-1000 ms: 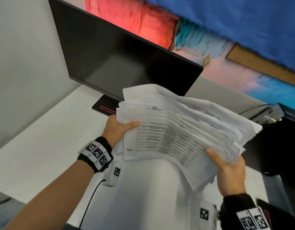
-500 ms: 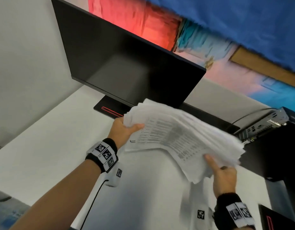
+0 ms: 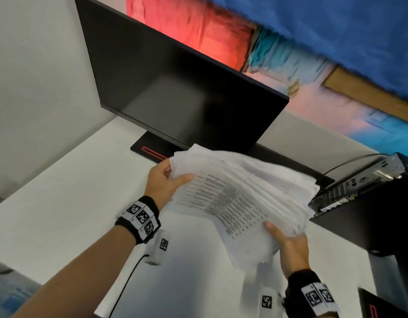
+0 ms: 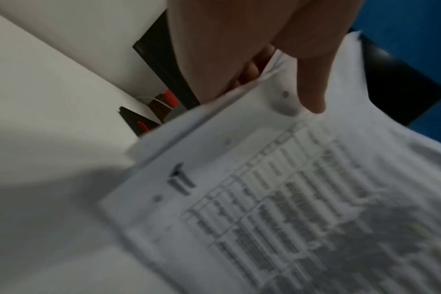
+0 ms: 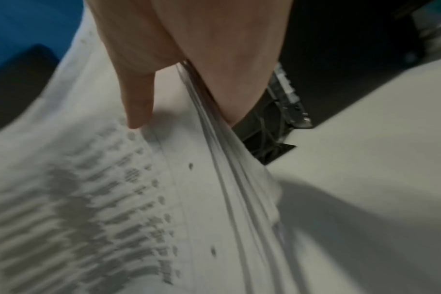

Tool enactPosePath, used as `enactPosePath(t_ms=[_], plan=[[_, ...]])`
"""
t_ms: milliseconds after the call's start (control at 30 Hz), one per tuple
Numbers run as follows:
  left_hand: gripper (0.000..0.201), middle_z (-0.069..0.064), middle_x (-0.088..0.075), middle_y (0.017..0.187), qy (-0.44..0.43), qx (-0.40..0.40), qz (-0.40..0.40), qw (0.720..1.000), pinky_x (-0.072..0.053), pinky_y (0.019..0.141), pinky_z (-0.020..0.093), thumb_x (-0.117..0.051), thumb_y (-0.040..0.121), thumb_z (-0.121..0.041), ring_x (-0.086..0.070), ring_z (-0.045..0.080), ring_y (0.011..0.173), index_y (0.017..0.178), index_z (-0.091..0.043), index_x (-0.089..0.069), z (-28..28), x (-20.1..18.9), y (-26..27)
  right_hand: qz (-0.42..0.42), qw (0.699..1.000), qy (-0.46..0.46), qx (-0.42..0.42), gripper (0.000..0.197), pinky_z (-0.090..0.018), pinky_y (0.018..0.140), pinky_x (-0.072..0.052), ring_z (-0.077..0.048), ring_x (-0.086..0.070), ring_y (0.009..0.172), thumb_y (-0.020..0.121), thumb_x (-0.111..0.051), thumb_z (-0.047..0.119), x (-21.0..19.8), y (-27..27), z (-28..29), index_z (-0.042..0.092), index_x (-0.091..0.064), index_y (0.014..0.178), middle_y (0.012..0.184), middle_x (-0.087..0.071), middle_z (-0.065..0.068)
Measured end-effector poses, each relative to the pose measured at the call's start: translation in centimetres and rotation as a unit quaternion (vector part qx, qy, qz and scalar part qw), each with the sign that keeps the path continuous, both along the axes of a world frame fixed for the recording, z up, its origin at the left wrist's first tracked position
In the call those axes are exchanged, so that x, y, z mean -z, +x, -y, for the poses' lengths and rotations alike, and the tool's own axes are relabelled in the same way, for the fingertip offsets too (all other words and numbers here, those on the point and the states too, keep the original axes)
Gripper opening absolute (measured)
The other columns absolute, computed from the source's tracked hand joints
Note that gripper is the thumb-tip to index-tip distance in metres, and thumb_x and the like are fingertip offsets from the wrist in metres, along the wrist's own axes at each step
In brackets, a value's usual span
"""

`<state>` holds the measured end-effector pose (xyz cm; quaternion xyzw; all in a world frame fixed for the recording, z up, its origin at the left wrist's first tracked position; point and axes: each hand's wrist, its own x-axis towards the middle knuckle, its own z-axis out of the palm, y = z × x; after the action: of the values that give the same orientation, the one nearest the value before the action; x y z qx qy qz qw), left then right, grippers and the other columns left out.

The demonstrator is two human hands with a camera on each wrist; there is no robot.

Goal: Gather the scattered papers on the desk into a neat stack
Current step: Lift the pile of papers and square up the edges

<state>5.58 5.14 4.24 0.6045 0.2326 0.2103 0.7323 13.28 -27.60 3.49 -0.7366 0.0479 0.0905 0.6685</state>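
A thick sheaf of printed white papers [image 3: 239,198] hangs above the white desk [image 3: 60,203], its sheets fanned and uneven at the edges. My left hand [image 3: 166,180] grips its far left corner, thumb on the top sheet and fingers underneath. My right hand [image 3: 288,244] grips the near right edge the same way. In the left wrist view the thumb [image 4: 312,95] presses the printed top page [image 4: 290,199]. The right wrist view shows the thumb [image 5: 139,103] on the papers [image 5: 113,199], with the layered sheet edges [image 5: 239,179] beside my palm.
A black monitor [image 3: 175,95] stands behind the papers on a black base with a red line [image 3: 150,150]. A small computer box with ports [image 3: 359,184] lies on a black stand to the right. A grey wall [image 3: 26,88] bounds the desk's left side.
Both hands have carried the sheaf lower and flatter toward the desk, closer to the monitor base. The grips on both ends are unchanged.
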Motion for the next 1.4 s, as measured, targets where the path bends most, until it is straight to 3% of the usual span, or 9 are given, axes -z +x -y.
enactPosePath(t_ms=[267,367,633,733,833,967,1133,1233,1400], plan=[[0.021,-0.009,-0.08,0.088,0.008,0.004,-0.065,0.998,-0.063,0.071,0.026,-0.081,0.081,-0.009,-0.078,0.013,0.085,0.1,-0.016,-0.077,0.9,1.3,-0.4,-0.018,0.999,-0.041,0.003,0.037,-0.045,0.094,-0.056,-0.025,-0.074,0.098,0.079,-0.082,0.014,1.0,-1.1,-0.5,0.005,-0.073,0.114,0.104,-0.08,-0.008],[0.033,-0.008,-0.079,0.096,0.0,-0.009,-0.026,1.0,-0.062,0.069,0.022,-0.084,0.078,-0.007,-0.077,0.006,0.085,0.107,-0.015,-0.073,0.6,0.2,-0.4,0.023,0.999,-0.046,-0.004,0.044,-0.031,0.07,-0.058,-0.022,-0.073,0.083,0.072,-0.088,0.013,-0.5,-0.4,-0.1,0.002,-0.073,0.113,0.099,-0.079,-0.007],[0.041,-0.009,-0.071,0.097,0.063,0.035,-0.021,0.997,-0.056,0.063,0.011,-0.087,0.074,-0.016,-0.07,-0.011,0.078,0.102,-0.031,-0.06,0.5,-1.9,0.2,0.013,0.999,-0.043,-0.007,0.098,-0.041,0.093,-0.056,-0.029,-0.069,0.112,0.044,-0.096,0.04,0.5,-0.2,0.9,0.015,-0.061,0.132,0.12,-0.073,-0.009],[0.026,-0.007,-0.071,0.091,0.039,-0.008,-0.019,0.999,-0.056,0.064,0.018,-0.078,0.081,-0.036,-0.072,0.004,0.077,0.099,-0.026,-0.061,1.0,-3.0,0.9,0.081,0.995,-0.063,-0.002,0.1,-0.041,0.102,-0.051,-0.021,-0.063,0.121,0.064,-0.092,0.013,-0.9,-0.8,0.3,0.035,-0.041,0.147,0.135,-0.062,0.002],[0.033,-0.001,-0.066,0.074,0.037,-0.058,-0.034,0.997,-0.053,0.063,0.026,-0.069,0.085,-0.046,-0.064,0.012,0.064,0.082,-0.015,-0.058,1.4,-3.6,2.0,0.238,0.953,-0.186,-0.013,0.115,-0.03,0.106,-0.042,-0.009,-0.049,0.128,0.072,-0.085,0.0,-3.0,-1.3,-0.3,0.057,-0.016,0.144,0.149,-0.042,0.012],[0.015,0.009,-0.065,0.08,0.019,-0.087,-0.048,0.995,-0.056,0.071,0.04,-0.061,0.093,-0.025,-0.066,0.023,0.07,0.083,-0.014,-0.057,0.9,-3.2,3.0,0.344,0.864,-0.357,-0.084,0.09,-0.045,0.101,-0.051,-0.024,-0.049,0.129,0.076,-0.084,0.014,-3.6,-0.9,0.5,0.032,-0.038,0.151,0.155,-0.036,-0.009],[0.022,0.009,-0.069,0.1,0.001,-0.047,-0.043,0.998,-0.06,0.08,0.042,-0.06,0.094,-0.039,-0.07,0.029,0.088,0.103,-0.019,-0.058,-0.3,-2.7,2.2,0.097,0.985,-0.14,-0.029,0.104,-0.04,0.096,-0.054,-0.021,-0.062,0.116,0.067,-0.09,0.021,-2.6,0.5,1.8,0.028,-0.034,0.155,0.134,-0.058,0.001],[0.041,-0.003,-0.07,0.1,0.011,0.046,-0.106,0.993,-0.054,0.071,0.028,-0.067,0.09,-0.044,-0.069,0.014,0.086,0.12,-0.019,-0.058,-0.7,-1.9,1.5,-0.042,0.996,-0.071,-0.039,0.083,-0.022,0.07,-0.059,-0.015,-0.075,0.093,0.054,-0.092,0.034,-1.6,1.3,1.3,0.009,-0.065,0.129,0.112,-0.078,-0.004],[0.032,-0.002,-0.077,0.1,0.014,0.057,-0.101,0.993,-0.061,0.079,0.031,-0.087,0.075,-0.018,-0.073,0.014,0.095,0.103,-0.022,-0.072,0.2,-0.6,1.1,-0.059,0.998,-0.023,-0.009,0.043,-0.028,0.072,-0.059,-0.022,-0.075,0.099,0.081,-0.079,0.013,-0.8,1.5,-1.1,0.013,-0.07,0.123,0.114,-0.077,-0.009]])
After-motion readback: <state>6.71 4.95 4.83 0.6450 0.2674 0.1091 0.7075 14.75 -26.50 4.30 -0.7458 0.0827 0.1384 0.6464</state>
